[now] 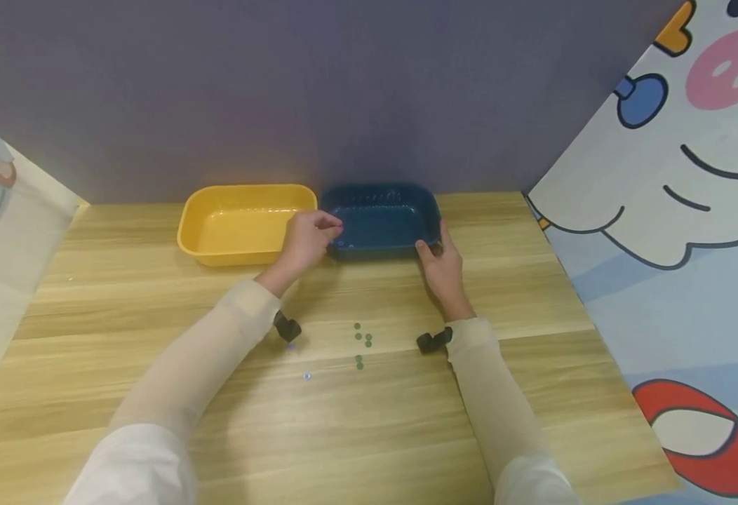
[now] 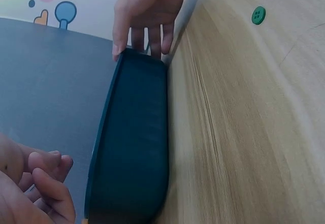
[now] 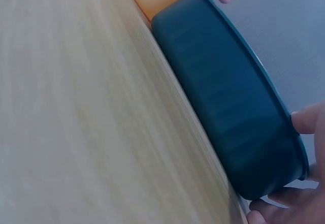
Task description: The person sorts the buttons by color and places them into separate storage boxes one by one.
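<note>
The person's left hand point(image 1: 306, 242) hovers over the near-left corner of a dark blue, rounded rectangular tray point(image 1: 375, 253), fingers curled and thumb and fingertips together; whether they pinch anything cannot be told. The right hand point(image 1: 443, 272) grips the tray's right end, thumb on the rim, fingers around the end wall. A few tiny bluish pieces point(image 1: 341, 243) lie inside. A yellow rectangular tray point(image 1: 236, 260) stands just beside it, to the left. On the light wood-grain table point(image 1: 407, 421), nearer the person, lie six small round green buttons point(image 1: 358, 337) and a pale blue one point(image 1: 307, 376).
</note>
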`<act>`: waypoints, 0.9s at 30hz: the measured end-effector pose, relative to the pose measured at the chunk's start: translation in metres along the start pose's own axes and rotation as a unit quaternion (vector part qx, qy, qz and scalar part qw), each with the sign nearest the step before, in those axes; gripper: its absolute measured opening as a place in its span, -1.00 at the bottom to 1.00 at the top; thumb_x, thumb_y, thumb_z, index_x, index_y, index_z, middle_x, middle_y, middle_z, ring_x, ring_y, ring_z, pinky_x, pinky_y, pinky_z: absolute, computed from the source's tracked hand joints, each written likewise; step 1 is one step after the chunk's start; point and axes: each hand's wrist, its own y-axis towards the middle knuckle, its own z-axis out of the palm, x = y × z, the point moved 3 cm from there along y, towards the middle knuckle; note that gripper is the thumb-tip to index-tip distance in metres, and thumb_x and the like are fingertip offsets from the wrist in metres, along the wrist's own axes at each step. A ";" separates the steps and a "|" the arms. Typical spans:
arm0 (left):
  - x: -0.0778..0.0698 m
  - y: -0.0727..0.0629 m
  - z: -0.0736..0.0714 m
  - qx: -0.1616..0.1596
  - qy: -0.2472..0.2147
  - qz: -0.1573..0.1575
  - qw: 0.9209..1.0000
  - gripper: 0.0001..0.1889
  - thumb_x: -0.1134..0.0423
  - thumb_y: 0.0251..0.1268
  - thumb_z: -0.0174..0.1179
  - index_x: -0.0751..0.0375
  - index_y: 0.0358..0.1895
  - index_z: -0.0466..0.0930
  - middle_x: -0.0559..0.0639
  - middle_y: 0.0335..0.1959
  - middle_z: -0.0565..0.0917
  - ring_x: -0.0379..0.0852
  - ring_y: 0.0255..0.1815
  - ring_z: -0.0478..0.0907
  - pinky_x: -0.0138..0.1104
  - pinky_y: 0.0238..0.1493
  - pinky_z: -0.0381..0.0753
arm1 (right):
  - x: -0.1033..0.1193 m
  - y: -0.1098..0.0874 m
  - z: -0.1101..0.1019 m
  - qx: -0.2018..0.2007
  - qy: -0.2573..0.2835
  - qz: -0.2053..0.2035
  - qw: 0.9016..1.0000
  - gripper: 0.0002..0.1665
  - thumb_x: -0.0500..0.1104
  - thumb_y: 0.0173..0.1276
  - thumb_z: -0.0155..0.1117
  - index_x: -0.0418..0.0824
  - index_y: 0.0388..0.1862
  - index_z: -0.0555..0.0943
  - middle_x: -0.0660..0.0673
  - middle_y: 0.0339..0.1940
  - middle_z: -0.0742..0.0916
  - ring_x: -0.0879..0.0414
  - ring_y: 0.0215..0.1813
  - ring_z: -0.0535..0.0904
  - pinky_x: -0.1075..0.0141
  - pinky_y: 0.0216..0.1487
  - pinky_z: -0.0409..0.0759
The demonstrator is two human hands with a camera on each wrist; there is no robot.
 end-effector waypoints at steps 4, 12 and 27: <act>-0.001 -0.003 -0.001 0.000 -0.001 0.004 1.000 -0.83 0.28 0.40 0.29 0.27 -0.07 0.75 0.12 -0.12 0.76 0.13 -0.24 0.67 -0.33 -0.45 0.61 | 0.000 0.001 0.000 -0.003 -0.004 0.004 1.000 -0.07 0.06 0.53 0.20 -0.13 0.67 -0.02 -0.24 0.62 0.18 -0.20 0.39 0.45 -0.01 0.40 0.40; 0.000 -0.015 -0.007 0.004 0.030 0.027 0.999 -0.85 0.24 0.40 0.30 0.21 -0.10 0.76 0.07 -0.13 0.78 -0.01 -0.18 0.62 -0.24 -0.24 0.61 | 0.000 0.001 0.001 -0.001 -0.002 0.002 1.000 -0.07 0.04 0.53 0.20 -0.18 0.67 -0.02 -0.24 0.63 0.17 -0.21 0.40 0.43 -0.01 0.39 0.41; 0.003 -0.050 -0.013 0.082 0.022 0.041 0.996 -0.90 0.31 0.37 0.31 0.23 -0.14 0.75 0.04 -0.11 0.74 0.03 -0.01 0.62 -0.10 0.03 0.64 | -0.003 0.002 0.001 -0.003 -0.007 0.003 1.000 -0.05 0.10 0.52 0.21 -0.14 0.67 -0.02 -0.24 0.62 0.19 -0.21 0.38 0.46 -0.01 0.40 0.41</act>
